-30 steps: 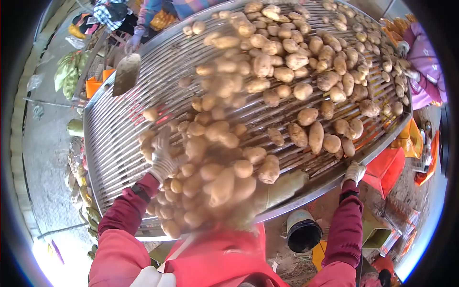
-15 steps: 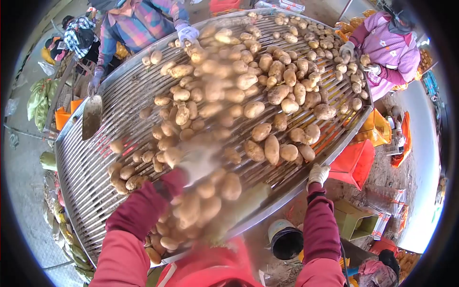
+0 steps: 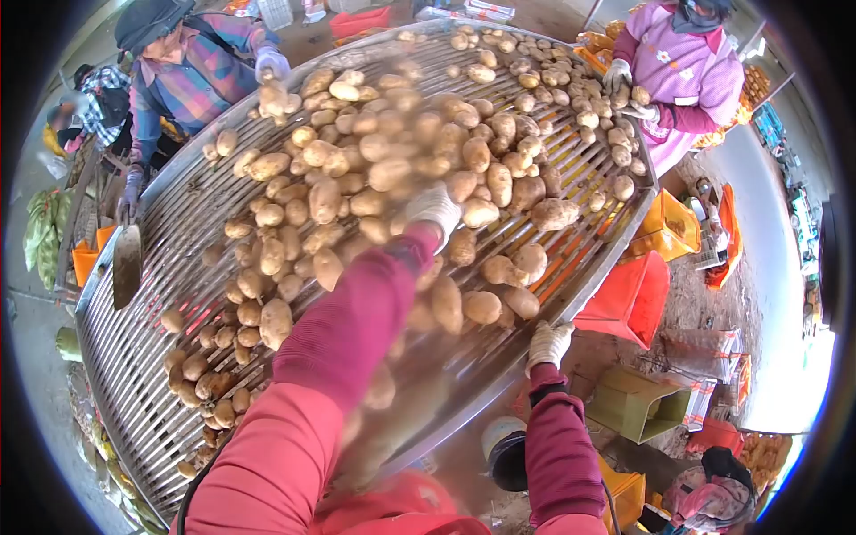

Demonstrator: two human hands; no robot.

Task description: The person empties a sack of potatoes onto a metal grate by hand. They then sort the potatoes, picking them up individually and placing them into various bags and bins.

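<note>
My left hand (image 3: 435,212), in a pale glove, reaches far out over the slatted metal sorting table (image 3: 152,357). It is among the potatoes (image 3: 325,201) heaped in the middle, some of them blurred by motion. Its fingers point away from me and are hidden, so whether it holds a potato does not show. At the table's near right edge, my right hand (image 3: 548,346), gloved too, is closed over the metal rim (image 3: 580,301). Below my left forearm, the slats and a few potatoes are smeared by motion.
Across the table, a co-worker (image 3: 192,76) holds a metal scoop (image 3: 127,267) and has a gloved hand by potatoes. Another person (image 3: 682,85) handles potatoes at far right. A red bin (image 3: 629,299), yellow bag (image 3: 667,225), olive crate (image 3: 635,406) and dark bucket (image 3: 508,459) stand right.
My left hand has moved forward and to the right, from the near potatoes into the middle heap. The blurred cluster near my body has gone from there. My right hand stays on the rim.
</note>
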